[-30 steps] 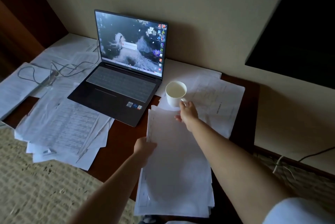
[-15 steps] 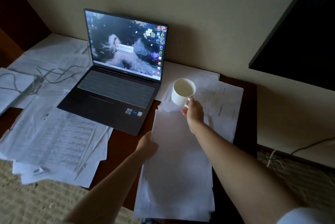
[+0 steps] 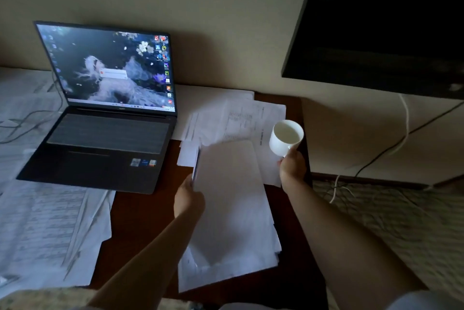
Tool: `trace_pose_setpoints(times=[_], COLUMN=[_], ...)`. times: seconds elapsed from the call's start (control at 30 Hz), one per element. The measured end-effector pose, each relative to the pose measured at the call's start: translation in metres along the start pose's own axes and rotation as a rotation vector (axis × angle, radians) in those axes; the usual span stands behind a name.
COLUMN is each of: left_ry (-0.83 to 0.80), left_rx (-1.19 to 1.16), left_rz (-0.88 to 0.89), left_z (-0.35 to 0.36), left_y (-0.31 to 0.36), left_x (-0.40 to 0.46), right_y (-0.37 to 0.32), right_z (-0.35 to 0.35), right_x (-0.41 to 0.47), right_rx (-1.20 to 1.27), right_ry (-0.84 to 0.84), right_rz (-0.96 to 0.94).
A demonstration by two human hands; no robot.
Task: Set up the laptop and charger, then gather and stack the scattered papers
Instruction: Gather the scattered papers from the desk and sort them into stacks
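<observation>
Already open and lit, the laptop [image 3: 108,108] sat cabled at the wall. Right of it, the left hand [image 3: 188,199] gripped a paper stack [image 3: 233,204]; the right hand [image 3: 292,167] held a mug [image 3: 286,137] aloft. Loose papers [image 3: 47,229] around the laptop remained ungathered.

An open laptop [image 3: 105,118] with a lit screen sits at the left of the frame on a dark tabletop [image 3: 140,219], with sheets of paper [image 3: 50,229] spread below it. At centre, the left hand [image 3: 188,199] pinches the left edge of a stack of papers [image 3: 231,209]. To the right, the right hand [image 3: 292,169] holds a white mug [image 3: 285,137] by its handle above more sheets [image 3: 241,118]. A dark screen [image 3: 376,20] fills the upper right.
</observation>
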State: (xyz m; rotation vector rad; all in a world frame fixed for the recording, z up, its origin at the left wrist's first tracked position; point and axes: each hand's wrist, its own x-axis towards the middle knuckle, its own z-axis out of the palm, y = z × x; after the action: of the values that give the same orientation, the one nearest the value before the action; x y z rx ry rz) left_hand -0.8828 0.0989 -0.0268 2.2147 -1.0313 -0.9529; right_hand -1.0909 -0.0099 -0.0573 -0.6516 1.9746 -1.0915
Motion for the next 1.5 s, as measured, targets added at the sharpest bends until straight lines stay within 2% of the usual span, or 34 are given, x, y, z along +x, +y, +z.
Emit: trace_pose_setpoints(times=[0.3, 0.47, 0.67, 0.83, 0.97, 1.17, 1.5], left_ry=[0.044, 0.073, 0.148, 0.206, 0.183, 0.184, 0.181], left_rx=[-0.064, -0.046, -0.054, -0.073, -0.101, -0.102, -0.121], left_rz=[-0.022, -0.011, -0.128, -0.193, -0.172, -0.131, -0.078], left_z=[0.018, 0.025, 0.026, 0.017, 0.012, 0.003, -0.015], left_y=[0.017, 0.021, 0.012, 0.004, 0.004, -0.003, -0.017], left_x=[-0.018, -0.023, -0.027, -0.032, -0.034, -0.039, -0.044], right_y=[0.002, 0.002, 0.003, 0.013, 0.019, 0.031, 0.058], right_z=[-0.023, -0.030, -0.029, -0.030, -0.037, -0.045, -0.059], right_x=[0.006, 0.015, 0.017, 0.001, -0.017, -0.035, -0.093], right_rx=[0.131, 0.053, -0.001, -0.068, -0.102, 0.041, -0.050], right_ry=[0.005, -0.053, -0.111, -0.071, -0.036, -0.018, 0.028], right_rz=[0.052, 0.026, 0.018, -0.021, -0.019, 0.064, -0.056])
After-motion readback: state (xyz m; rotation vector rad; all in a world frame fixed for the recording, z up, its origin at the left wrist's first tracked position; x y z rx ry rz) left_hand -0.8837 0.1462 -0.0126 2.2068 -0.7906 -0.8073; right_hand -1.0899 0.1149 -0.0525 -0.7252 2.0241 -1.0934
